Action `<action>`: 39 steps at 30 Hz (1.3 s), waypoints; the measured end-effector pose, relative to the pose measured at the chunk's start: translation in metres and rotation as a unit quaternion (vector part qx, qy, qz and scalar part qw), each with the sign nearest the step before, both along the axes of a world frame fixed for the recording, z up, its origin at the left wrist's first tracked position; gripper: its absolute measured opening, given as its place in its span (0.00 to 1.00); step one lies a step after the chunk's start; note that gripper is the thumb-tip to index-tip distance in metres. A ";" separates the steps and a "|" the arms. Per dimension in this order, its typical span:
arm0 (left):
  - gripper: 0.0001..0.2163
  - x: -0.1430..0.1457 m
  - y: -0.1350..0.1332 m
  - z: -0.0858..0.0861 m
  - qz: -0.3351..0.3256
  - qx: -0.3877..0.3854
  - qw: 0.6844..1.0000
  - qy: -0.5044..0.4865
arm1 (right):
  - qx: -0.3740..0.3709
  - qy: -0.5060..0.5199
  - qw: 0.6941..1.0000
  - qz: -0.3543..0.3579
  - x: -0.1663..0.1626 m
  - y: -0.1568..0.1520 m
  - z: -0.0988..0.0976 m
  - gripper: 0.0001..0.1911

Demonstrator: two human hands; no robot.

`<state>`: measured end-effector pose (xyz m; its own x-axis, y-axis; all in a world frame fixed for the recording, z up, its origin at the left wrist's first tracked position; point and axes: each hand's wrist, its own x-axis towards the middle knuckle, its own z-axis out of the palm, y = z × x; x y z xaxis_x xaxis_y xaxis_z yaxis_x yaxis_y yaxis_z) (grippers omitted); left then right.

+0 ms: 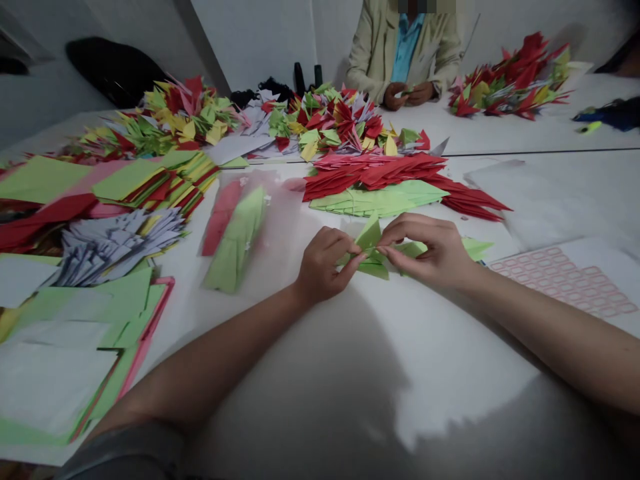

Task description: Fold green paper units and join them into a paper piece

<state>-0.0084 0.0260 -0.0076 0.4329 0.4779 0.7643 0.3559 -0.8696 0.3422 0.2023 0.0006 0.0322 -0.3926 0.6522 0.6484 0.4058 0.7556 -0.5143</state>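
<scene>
A light green folded paper piece is pinched between both hands just above the white table. My left hand grips its left side with thumb and forefinger. From the right, my right hand pinches it with thumb and fingertips, which hide part of the folds. More green folded paper lies behind the right hand. Just beyond the hands are a fanned stack of light green folded papers and a row of red folded papers.
At left lie stacks of coloured paper, grey folded strips and green sheets. A clear plastic bag holds red and green pieces. Folded paper heaps line the back, where a person sits. A printed sheet lies right.
</scene>
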 end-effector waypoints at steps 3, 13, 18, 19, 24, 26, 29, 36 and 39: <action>0.05 0.000 0.003 -0.001 0.014 0.001 1.000 -0.023 | -0.024 -0.022 0.999 -0.003 0.003 0.006 -0.003 0.06; 0.06 -0.003 0.007 -0.002 0.025 -0.012 1.000 0.000 | -0.027 -0.060 0.998 -0.015 0.005 0.010 -0.015 0.07; 0.04 -0.003 0.012 -0.005 0.033 0.007 0.998 0.048 | -0.004 -0.056 0.998 0.020 -0.002 0.002 -0.017 0.07; 0.03 -0.003 0.013 -0.005 0.026 0.013 0.998 0.049 | -0.003 -0.062 0.998 0.021 -0.003 0.002 -0.019 0.07; 0.04 -0.008 0.019 0.000 0.004 0.023 0.995 0.092 | -0.003 -0.159 0.987 -0.028 -0.001 0.005 -0.028 0.09; 0.05 -0.009 0.021 0.004 -0.002 0.016 0.992 0.127 | 0.016 -0.201 0.978 -0.044 0.000 0.006 -0.030 0.10; 0.07 -0.009 0.020 0.010 0.007 0.001 0.982 0.186 | 0.036 -0.236 0.969 -0.057 0.000 0.005 -0.029 0.12; 0.10 -0.005 0.013 0.024 0.007 -0.014 0.960 0.279 | 0.017 -0.304 0.950 -0.073 -0.002 -0.002 -0.023 0.12; 0.07 -0.005 0.011 0.032 -0.023 -0.050 0.954 0.296 | 0.019 -0.340 0.936 -0.083 -0.003 -0.003 -0.023 0.11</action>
<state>-0.0136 0.0373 0.0241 0.7958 0.5069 0.3313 0.4756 -0.8619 0.1761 0.1988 -0.0028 0.0095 -0.6193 0.7217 0.3091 0.7427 0.6662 -0.0674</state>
